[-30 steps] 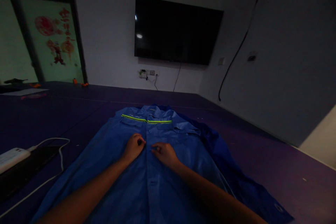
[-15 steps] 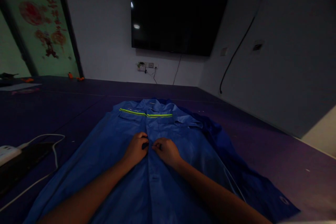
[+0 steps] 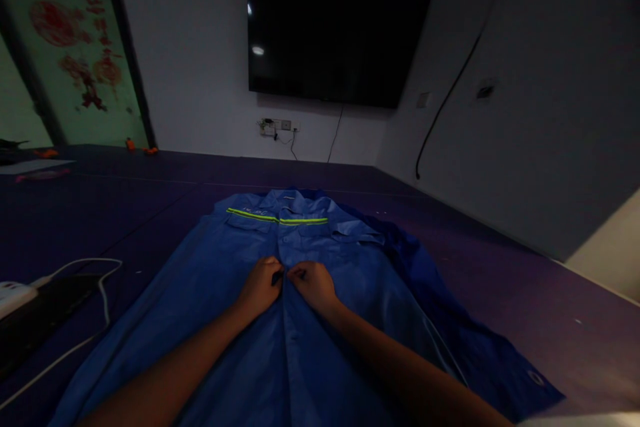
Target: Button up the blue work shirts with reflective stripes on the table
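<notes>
A blue work shirt (image 3: 225, 280) with a yellow-green stripe across its chest lies spread out, collar pointing away from me. My left hand (image 3: 263, 281) has its fingers curled together at the left side of the front placket. Opposite it, my right hand (image 3: 314, 281) pinches at the same placket, its fingertips close to those of the left. Both hands seem to grip the shirt's front edge around a button, though the button itself is hidden by the fingers. Below the hands the placket runs down toward me. Darker blue cloth (image 3: 430, 280) shows beneath the shirt at the right.
A white power strip (image 3: 15, 297) with a white cable (image 3: 104, 300) lies at the left, beside a black flat object (image 3: 55, 310). Small orange things (image 3: 150, 150) sit near the glass door. A large television (image 3: 335, 33) hangs on the far wall, and a black cable (image 3: 450, 93) dangles at the right.
Both hands stay at the placket, and their fingertips have come slightly closer together. The whole view has shifted a little.
</notes>
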Available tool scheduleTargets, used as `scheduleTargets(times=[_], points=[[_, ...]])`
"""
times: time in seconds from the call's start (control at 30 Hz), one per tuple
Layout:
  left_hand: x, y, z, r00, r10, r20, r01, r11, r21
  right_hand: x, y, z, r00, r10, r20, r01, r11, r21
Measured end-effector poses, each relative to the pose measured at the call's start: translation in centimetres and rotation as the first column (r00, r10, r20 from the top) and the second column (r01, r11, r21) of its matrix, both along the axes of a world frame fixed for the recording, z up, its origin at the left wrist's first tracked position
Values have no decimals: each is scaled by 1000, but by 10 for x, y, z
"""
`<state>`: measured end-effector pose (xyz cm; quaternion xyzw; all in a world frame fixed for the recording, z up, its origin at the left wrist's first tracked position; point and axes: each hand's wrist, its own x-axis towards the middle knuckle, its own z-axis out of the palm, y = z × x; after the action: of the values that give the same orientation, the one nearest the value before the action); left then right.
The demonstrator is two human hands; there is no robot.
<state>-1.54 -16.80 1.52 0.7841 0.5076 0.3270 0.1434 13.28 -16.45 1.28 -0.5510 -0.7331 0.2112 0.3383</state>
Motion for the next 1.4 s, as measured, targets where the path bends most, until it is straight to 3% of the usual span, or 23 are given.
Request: scheduleTargets(times=[0.3, 0.43, 0.57, 0.77, 0.9, 1.1, 1.4], points=[[-1, 0, 2, 1000, -14, 1, 14, 1000, -1, 6, -2, 3, 988, 103, 119, -113, 991, 74], [-2, -2, 3, 997, -59, -47, 59, 998, 0, 5, -10, 10, 969, 76, 236, -106, 987, 118], [-1, -1, 2, 998, -56, -41, 56, 998, -3, 1, -15, 12, 973, 9, 230, -41, 990, 132], [2, -1, 3, 997, -44, 68, 44, 999, -3, 1, -9, 6, 992, -28, 123, 20, 998, 66], [2, -1, 5, 987, -31, 156, 38, 998, -46, 2, -1, -1, 993, 5, -115, -5, 1000, 2], [3, -2, 8, 958, -4, 286, 38, 993, -115, 2, 3, 0, 898, 59, -436, -51, 998, 29], [3, -9, 14, 969, 8, 247, 20, 994, -110, 2, -3, 2, 864, 114, -490, -122, 992, 16]])
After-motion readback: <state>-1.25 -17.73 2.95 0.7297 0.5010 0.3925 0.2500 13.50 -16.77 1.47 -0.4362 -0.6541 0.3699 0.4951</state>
